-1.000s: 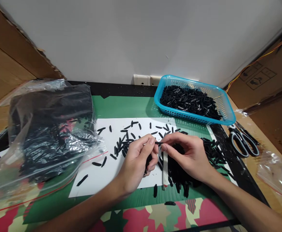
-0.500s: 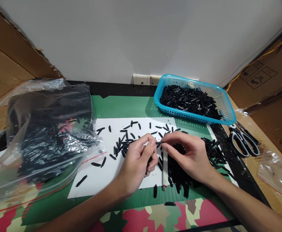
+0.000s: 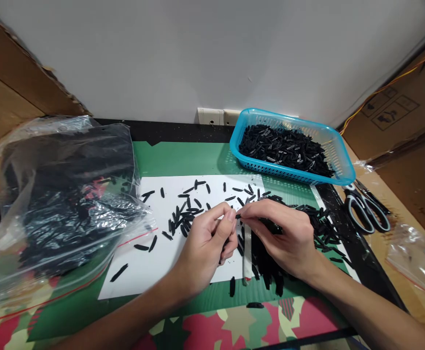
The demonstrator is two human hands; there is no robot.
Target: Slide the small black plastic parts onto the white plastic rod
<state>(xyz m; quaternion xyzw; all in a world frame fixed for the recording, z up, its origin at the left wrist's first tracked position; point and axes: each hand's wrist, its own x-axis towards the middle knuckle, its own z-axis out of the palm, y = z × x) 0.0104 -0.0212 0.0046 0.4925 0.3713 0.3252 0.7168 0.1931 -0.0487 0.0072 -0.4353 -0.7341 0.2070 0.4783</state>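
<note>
My left hand (image 3: 207, 238) is closed over the white sheet (image 3: 143, 272), thumb pressed against the bent index finger. Dark material shows in the gap under its fingers, mostly hidden. Close beside it, my right hand (image 3: 289, 233) pinches a small black strip (image 3: 238, 216) between thumb and fingertips, near the left thumb tip. Whether both hands touch that strip cannot be made out. Several loose black strips (image 3: 178, 218) lie scattered on the sheet left of my hands. Beneath my right hand is a dense pile of black strips (image 3: 271, 267), beside a narrow pale band (image 3: 247, 253).
A blue basket (image 3: 292, 171) of black pieces stands at the back right. Scissors (image 3: 367, 214) and a small clear bag (image 3: 413, 257) lie on the right. On the left rests a large zip bag (image 3: 77, 214) with dark contents. Cardboard boxes (image 3: 398, 112) flank the table.
The strip stretched between my hands now shows only a short end at the right fingertips. My right hand has moved slightly left, nearer the left. The view has shifted a little.
</note>
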